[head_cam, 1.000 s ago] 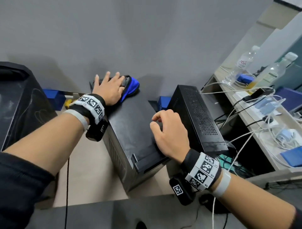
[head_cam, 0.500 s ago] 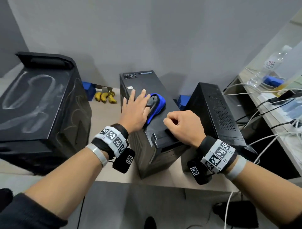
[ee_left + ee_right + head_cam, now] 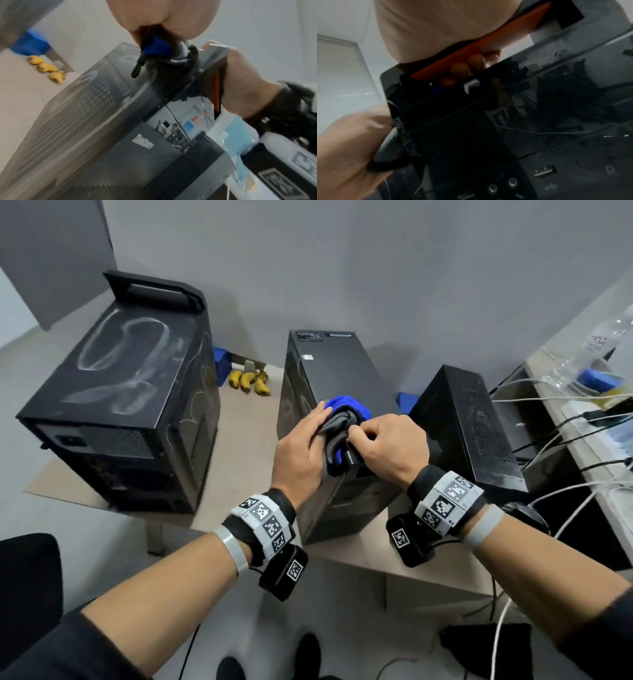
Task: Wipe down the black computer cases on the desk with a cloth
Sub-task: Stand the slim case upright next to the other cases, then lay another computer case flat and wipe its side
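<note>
Three black computer cases stand on the desk: a big dusty case (image 3: 113, 392) at left, a middle tower (image 3: 339, 364) and a slim case (image 3: 469, 422) at right. A blue and grey cloth (image 3: 342, 419) lies bunched at the front of the middle tower's top. My left hand (image 3: 301, 446) holds it from the left with fingers curved over it; the cloth (image 3: 157, 47) shows under my palm. My right hand (image 3: 387, 446) grips the tower's front top edge, its fingertips (image 3: 467, 66) curled under an orange strip.
Several bananas (image 3: 248, 381) lie on the beige desk (image 3: 246, 433) between the left and middle cases. At right a side table (image 3: 561, 412) carries white cables and plastic bottles (image 3: 589, 354). A black chair (image 3: 30, 577) sits at lower left.
My left hand has dragged the cloth from the far end of the middle tower's top to its front edge, bunching it. My right hand moved to grip the front edge.
</note>
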Demonstrator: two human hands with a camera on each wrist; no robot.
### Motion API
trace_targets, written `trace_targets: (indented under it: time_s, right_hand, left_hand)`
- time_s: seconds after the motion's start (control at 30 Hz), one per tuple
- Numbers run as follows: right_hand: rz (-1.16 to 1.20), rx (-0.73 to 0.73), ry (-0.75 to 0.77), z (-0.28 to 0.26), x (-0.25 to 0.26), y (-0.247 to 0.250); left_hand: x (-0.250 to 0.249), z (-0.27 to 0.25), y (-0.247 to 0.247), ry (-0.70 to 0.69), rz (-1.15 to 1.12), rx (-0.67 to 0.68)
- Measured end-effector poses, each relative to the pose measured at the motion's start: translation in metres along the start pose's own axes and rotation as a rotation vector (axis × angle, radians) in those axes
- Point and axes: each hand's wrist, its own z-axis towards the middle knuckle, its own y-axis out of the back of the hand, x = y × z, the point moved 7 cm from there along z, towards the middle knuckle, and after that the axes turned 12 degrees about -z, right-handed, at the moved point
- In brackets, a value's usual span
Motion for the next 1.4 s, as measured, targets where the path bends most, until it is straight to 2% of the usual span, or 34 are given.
trace_targets:
  time_s: [0.13, 0.23, 0.33, 0.43, 0.5, 0.6, 0.67, 0.77, 0.83, 0.93, 1.0, 1.13, 1.27, 1.4]
  right_hand:
    - [0.151, -0.056, -0.064, 0.001, 0.002, 0.017]
    - [0.321, -0.102, -0.132, 0.0, -0.004, 0.026]
    - [0.526, -0.144, -0.238, -0.006, -0.017, 0.013]
    - [0.687, -0.148, -0.324, -0.014, -0.031, -0.015]
    - [0.729, -0.07, -0.409, -0.023, -0.041, -0.038]
    - [0.789, 0.004, -0.497, -0.045, -0.054, -0.068]
    - [0.845, -0.027, -0.577, -0.059, -0.069, -0.087]
    - [1.06, -0.059, -0.824, -0.086, -0.092, -0.118]
    - [1.163, -0.058, -0.924, -0.101, -0.1, -0.13]
    - [1.138, -0.037, -0.98, -0.125, -0.107, -0.153]
    - [1.275, -0.046, -1.122, -0.147, -0.111, -0.18]
    - [1.381, 0.032, -1.395, -0.184, -0.121, -0.232]
    - [1.406, 0.146, -1.499, -0.201, -0.128, -0.265]
    - [1.45, 0.149, -1.471, -0.201, -0.128, -0.272]
  left_hand:
    - [0.028, -0.006, 0.058, 0.145, -0.038, -0.29]
    - [0.073, -0.017, 0.107, 0.365, -0.057, -0.485]
    - [0.119, -0.041, 0.149, 0.557, -0.042, -0.573]
    - [0.138, -0.066, 0.181, 0.653, 0.057, -0.619]
    - [0.141, -0.071, 0.193, 0.66, 0.106, -0.594]
    - [0.138, -0.067, 0.193, 0.636, 0.213, -0.483]
    - [0.135, -0.067, 0.185, 0.632, 0.259, -0.429]
    - [0.13, -0.068, 0.169, 0.58, 0.269, -0.338]
    - [0.133, -0.067, 0.158, 0.539, 0.292, -0.285]
    - [0.136, -0.069, 0.152, 0.575, 0.349, -0.274]
    - [0.137, -0.072, 0.149, 0.611, 0.415, -0.28]
    - [0.135, -0.079, 0.135, 0.644, 0.485, -0.268]
    - [0.135, -0.084, 0.12, 0.622, 0.559, -0.214]
    - [0.145, -0.089, 0.115, 0.6, 0.694, -0.102]
